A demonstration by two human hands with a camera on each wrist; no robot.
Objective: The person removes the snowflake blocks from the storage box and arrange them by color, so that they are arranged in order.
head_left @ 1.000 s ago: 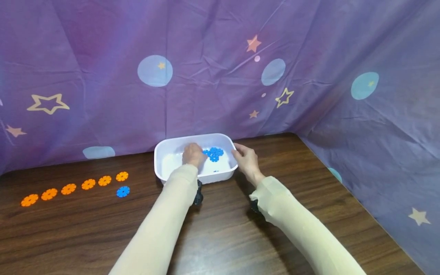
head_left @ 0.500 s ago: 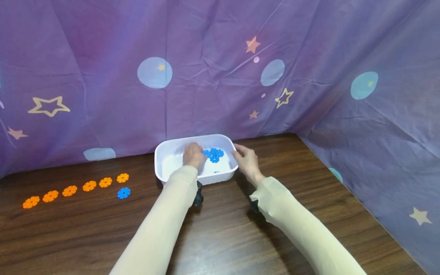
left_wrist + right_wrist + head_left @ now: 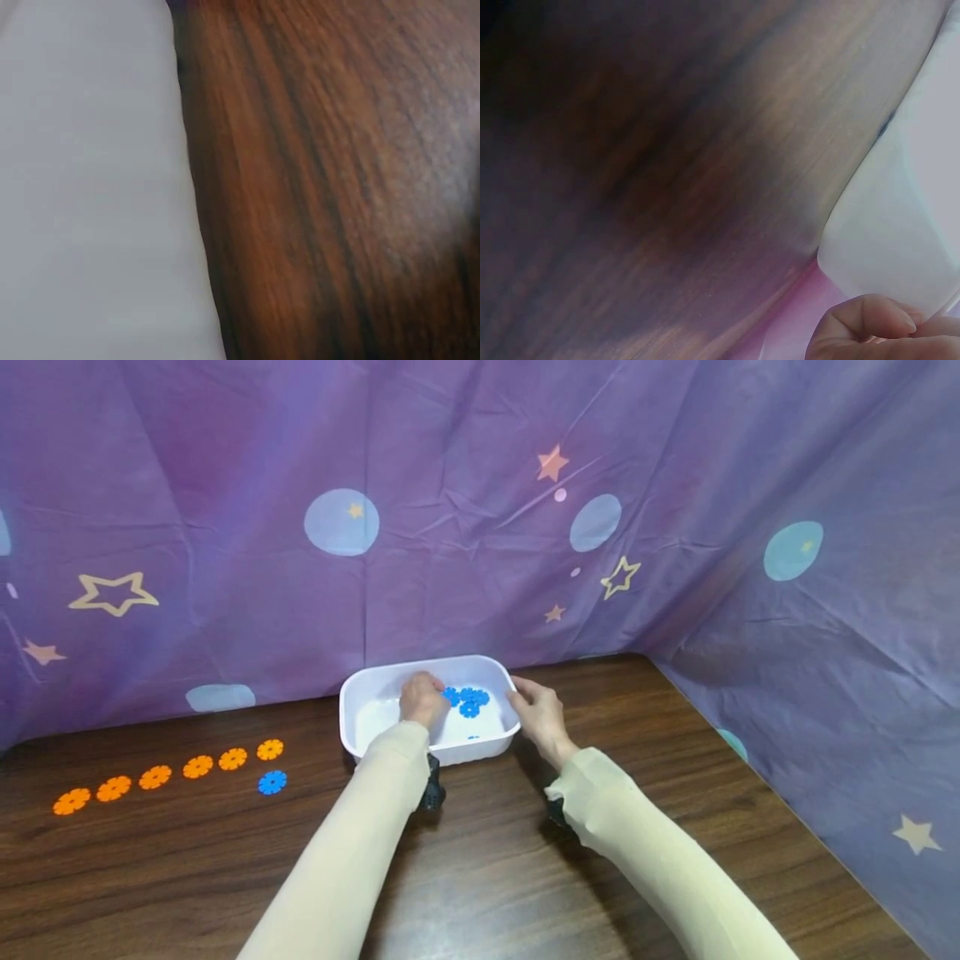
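Note:
In the head view a white plastic basin (image 3: 480,749) stands on the table against the curtain. My left hand (image 3: 423,700) reaches down inside it, knuckles up; its fingertips are hidden, so what they hold cannot be told. Just right of that hand, several blue flower-shaped discs (image 3: 469,710) lie in a cluster, and a sliver of blue shows near the front wall. My right hand (image 3: 542,714) grips the basin's right rim, thumb towards me. The right wrist view shows the right hand (image 3: 881,330) at the basin's wall (image 3: 885,247); the left wrist view shows only basin (image 3: 97,187) and table.
On the left part of the wooden table (image 3: 480,852), several orange discs (image 3: 198,767) lie in a slanting row. One blue disc (image 3: 272,782) lies in front of the row's right end. A purple patterned curtain (image 3: 450,527) hangs behind and along the right side.
The head view has shifted very slightly, so the table and discs appear a little lower. Both hands keep their places at the basin, and no disc has visibly moved.

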